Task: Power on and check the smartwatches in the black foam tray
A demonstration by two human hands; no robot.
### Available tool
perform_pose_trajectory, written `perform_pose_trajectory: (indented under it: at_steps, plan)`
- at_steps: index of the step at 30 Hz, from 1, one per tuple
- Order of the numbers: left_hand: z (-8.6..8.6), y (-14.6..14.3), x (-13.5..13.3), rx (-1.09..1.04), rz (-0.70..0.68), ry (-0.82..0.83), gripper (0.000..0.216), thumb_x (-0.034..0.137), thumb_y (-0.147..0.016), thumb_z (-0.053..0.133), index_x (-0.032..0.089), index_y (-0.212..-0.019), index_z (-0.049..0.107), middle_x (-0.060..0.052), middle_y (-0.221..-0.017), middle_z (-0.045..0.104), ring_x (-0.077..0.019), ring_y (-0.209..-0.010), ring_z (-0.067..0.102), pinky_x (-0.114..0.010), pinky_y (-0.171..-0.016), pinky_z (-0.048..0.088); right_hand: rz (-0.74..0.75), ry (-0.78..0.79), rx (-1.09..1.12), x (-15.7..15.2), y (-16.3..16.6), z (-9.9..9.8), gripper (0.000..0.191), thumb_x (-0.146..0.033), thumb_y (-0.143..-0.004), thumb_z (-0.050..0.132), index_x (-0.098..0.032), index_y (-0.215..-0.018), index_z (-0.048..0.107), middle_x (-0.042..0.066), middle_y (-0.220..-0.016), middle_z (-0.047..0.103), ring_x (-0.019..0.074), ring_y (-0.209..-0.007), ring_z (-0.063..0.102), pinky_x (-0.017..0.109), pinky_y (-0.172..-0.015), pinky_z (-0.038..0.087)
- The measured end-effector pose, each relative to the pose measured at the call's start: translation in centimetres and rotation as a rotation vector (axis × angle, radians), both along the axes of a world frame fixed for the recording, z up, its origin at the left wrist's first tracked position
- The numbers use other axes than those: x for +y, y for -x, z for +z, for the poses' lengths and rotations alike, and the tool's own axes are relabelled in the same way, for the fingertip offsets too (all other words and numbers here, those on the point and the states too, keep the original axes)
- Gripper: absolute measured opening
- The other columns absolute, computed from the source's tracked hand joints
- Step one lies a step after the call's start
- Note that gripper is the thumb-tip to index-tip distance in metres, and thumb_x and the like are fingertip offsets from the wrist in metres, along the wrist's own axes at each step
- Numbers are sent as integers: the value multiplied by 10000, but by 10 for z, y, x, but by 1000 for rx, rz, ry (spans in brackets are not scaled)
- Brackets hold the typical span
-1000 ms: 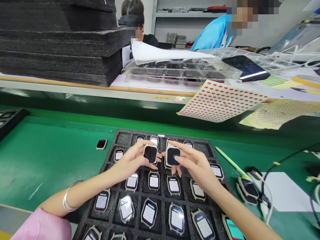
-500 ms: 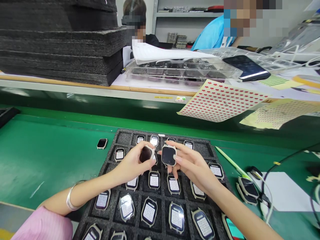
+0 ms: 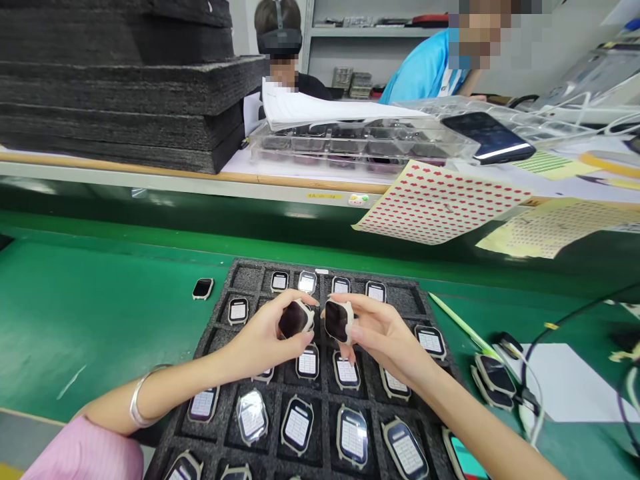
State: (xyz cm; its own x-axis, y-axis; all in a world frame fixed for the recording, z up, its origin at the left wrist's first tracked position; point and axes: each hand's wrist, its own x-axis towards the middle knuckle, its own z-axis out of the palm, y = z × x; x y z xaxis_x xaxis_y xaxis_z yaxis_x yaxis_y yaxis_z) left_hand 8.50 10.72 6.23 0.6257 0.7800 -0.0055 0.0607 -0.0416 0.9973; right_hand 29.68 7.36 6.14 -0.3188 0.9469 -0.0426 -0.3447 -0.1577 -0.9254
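My left hand point(image 3: 277, 327) is closed around the edges of a strapless smartwatch point(image 3: 294, 319) whose screen is dark. Facing it, my right hand point(image 3: 383, 327) pinches a second smartwatch point(image 3: 337, 321) by its side, its dark screen tilted toward the left. The two watches are close together but apart. Below both hands lies a black foam tray point(image 3: 327, 373) with square compartments. Many compartments hold pale-framed watches with lit white screens, such as one watch point(image 3: 298, 425) in the front part. My hands hide some compartments in the middle.
A single dark watch point(image 3: 203, 289) lies on the green bench point(image 3: 100, 333) left of the tray. To the right are a light green pen point(image 3: 460, 321), stacked watches point(image 3: 494, 379), cables and white paper point(image 3: 580, 383). Black foam blocks point(image 3: 115, 107) stand on the shelf; two people are beyond.
Both watches have turned in my fingers; the right one now shows more of its side edge. My hands stay above nearly the same part of the tray.
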Motion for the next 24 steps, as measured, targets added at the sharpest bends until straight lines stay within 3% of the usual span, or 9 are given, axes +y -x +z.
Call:
perform_pose_trajectory:
  at_steps: [9, 24]
  plan:
    - [2, 3, 2, 78, -11, -87, 343, 74, -754, 546, 182, -1078, 517, 21, -838, 516, -120, -703, 447, -232, -631, 363, 28, 3, -58, 0, -3, -2, 327, -275, -766, 795, -201, -1073, 711, 18, -667, 681, 131, -483, 641, 224, -490, 532]
    - [1, 4, 2, 91, 10, -141, 341, 76, -760, 539, 200, -1075, 507, 19, -858, 528, -132, -741, 483, -230, -678, 396, 29, -4, -93, 1, -5, -1, 353, -282, -760, 787, -183, -1084, 689, 19, -670, 672, 150, -475, 635, 258, -479, 518]
